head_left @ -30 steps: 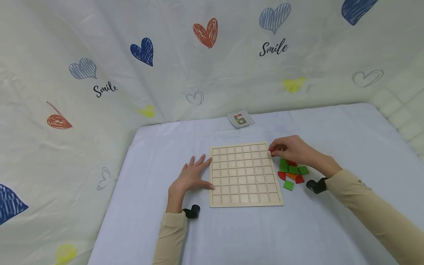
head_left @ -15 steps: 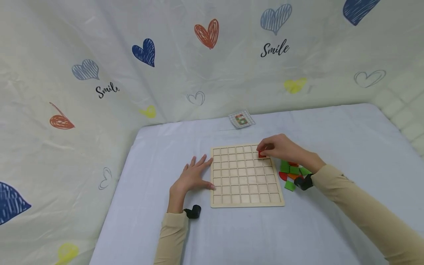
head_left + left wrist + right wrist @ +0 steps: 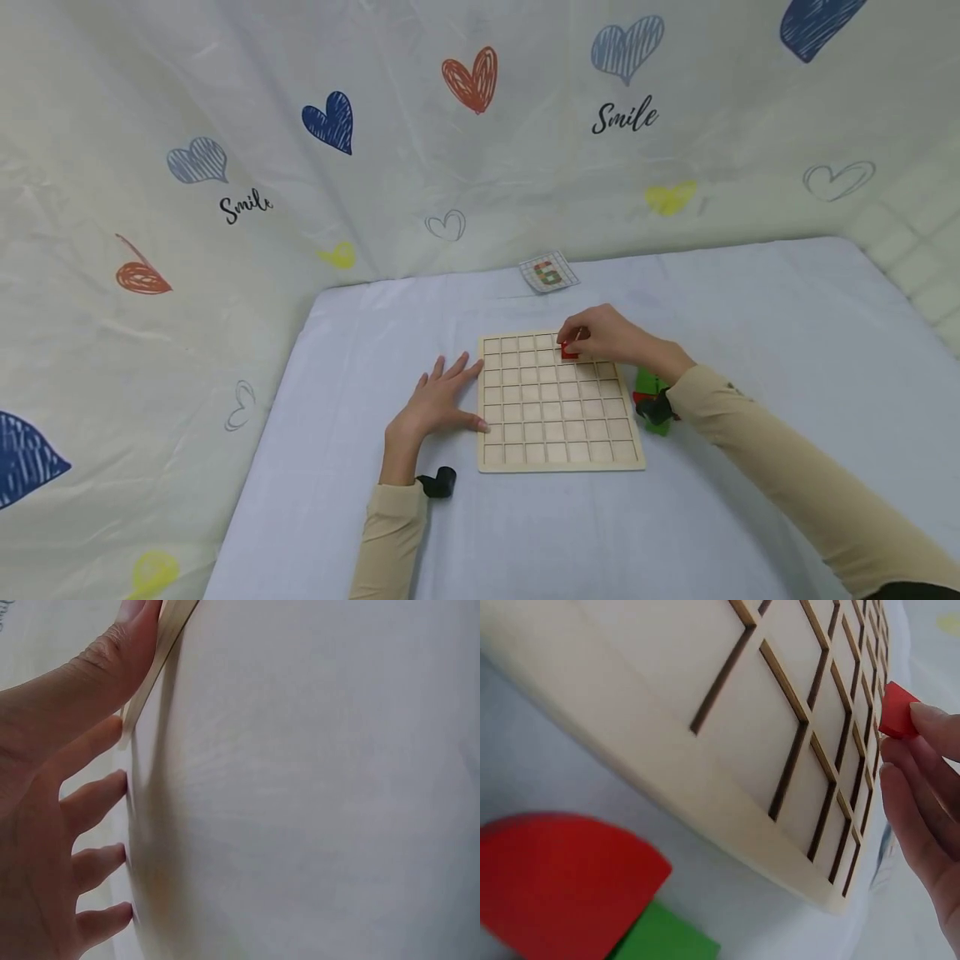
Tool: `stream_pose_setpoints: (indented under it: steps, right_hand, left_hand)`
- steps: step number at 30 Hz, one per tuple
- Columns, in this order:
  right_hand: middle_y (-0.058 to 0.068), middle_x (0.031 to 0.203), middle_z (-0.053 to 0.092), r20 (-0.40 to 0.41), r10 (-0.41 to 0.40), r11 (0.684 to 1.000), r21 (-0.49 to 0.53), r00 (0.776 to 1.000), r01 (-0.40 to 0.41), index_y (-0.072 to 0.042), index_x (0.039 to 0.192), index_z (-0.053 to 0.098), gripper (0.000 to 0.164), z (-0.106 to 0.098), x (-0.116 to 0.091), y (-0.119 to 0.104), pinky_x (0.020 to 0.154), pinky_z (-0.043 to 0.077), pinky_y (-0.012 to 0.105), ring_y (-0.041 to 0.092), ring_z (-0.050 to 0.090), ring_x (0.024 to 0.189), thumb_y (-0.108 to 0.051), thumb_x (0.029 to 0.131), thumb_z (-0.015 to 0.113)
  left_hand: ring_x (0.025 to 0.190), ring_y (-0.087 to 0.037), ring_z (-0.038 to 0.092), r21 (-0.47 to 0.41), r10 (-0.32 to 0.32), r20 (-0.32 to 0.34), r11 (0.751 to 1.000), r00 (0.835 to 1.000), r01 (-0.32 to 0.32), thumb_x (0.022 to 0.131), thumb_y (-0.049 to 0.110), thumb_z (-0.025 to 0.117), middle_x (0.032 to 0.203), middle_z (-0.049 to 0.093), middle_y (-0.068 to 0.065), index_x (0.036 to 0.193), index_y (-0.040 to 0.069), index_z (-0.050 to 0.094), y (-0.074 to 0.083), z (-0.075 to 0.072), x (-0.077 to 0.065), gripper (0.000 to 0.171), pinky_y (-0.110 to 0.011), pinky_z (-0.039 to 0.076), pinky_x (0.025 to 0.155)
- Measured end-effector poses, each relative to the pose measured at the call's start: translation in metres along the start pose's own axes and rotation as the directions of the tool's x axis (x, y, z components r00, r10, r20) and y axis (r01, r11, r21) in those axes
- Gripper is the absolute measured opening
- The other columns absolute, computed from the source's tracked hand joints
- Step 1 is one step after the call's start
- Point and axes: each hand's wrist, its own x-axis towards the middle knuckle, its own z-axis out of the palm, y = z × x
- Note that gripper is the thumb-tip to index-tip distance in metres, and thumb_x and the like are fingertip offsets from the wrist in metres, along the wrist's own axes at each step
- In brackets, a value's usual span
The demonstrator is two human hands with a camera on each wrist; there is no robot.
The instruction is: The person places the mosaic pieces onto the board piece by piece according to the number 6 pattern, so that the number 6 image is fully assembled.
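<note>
A square wooden grid board [image 3: 555,468] lies on the white cloth. My right hand [image 3: 611,333] pinches a small red tile [image 3: 569,351] over the board's far rows, right of the middle; in the right wrist view the red tile [image 3: 898,711] sits between thumb and fingers, close over the grid. My left hand [image 3: 433,406] rests at the board's left edge with its fingers spread and straight. In the left wrist view the thumb [image 3: 112,664] lies along the board's rim [image 3: 171,634], and the other fingertips are down on the cloth.
Several green tiles [image 3: 647,382] and red pieces lie right of the board, partly hidden under my right wrist. The right wrist view shows a red rounded piece [image 3: 570,881] beside a green tile [image 3: 667,937]. A pattern card [image 3: 549,272] lies behind the board.
My right hand has carried the red tile leftward from beside the board's right edge to over its far rows. The left hand has stayed in place.
</note>
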Motion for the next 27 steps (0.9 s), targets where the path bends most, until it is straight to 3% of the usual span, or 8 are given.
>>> stream_pose_setpoints:
  steps: [9,19,27]
  right_hand:
    - [0.003,0.089,0.075,0.043,-0.001,1.0,-0.024,0.999,0.002,-0.004,0.099,0.077,0.008,0.011,0.009,-0.001,0.074,0.055,0.035,0.016,0.064,0.08,-0.004,0.093,0.072]
    - [0.012,0.099,0.075,0.029,-0.011,0.998,-0.056,1.0,0.012,0.002,0.103,0.078,0.012,0.017,0.011,-0.003,0.08,0.06,0.042,0.031,0.069,0.094,-0.003,0.095,0.071]
    - [0.01,0.093,0.074,0.005,-0.037,0.994,-0.105,0.999,0.037,0.0,0.099,0.078,0.009,0.019,0.013,-0.003,0.077,0.059,0.041,0.025,0.069,0.085,0.0,0.091,0.073]
  left_hand:
    - [0.16,-0.04,0.0,-0.018,0.019,-0.002,1.0,1.0,-0.019,0.074,0.047,0.091,0.173,0.017,-0.001,0.163,0.027,0.032,0.001,-0.001,-0.004,0.108,-0.062,0.006,0.128]
    - [0.16,-0.039,-0.001,-0.013,0.014,0.0,1.0,1.0,-0.014,0.074,0.047,0.09,0.173,0.015,0.001,0.163,0.028,0.031,0.0,-0.001,-0.001,0.108,-0.062,0.006,0.128]
    - [0.16,-0.039,0.0,-0.021,0.011,-0.003,1.0,1.0,-0.011,0.074,0.045,0.091,0.173,0.016,0.001,0.163,0.028,0.032,0.0,-0.002,-0.003,0.108,-0.062,0.006,0.128]
